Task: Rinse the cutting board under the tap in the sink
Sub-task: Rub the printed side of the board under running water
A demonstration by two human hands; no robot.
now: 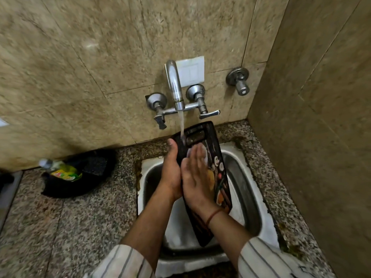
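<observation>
A black cutting board (215, 157) with printed food pictures stands tilted over the steel sink (249, 189), its handle end up by the wall. Water runs from the chrome tap (175, 85) onto the board's top near the handle slot. My left hand (170, 171) grips the board's left edge, thumb up along it. My right hand (195, 175) lies flat on the board's face, fingers together and stretched, a red thread on the wrist. The board's lower end reaches down into the basin between my forearms.
Two tap handles (208, 114) flank the spout, and a separate valve (240, 81) sits on the wall at right. A dish-soap bottle (62, 170) lies on a black pan (86, 173) on the speckled granite counter at left. A tiled wall closes the right side.
</observation>
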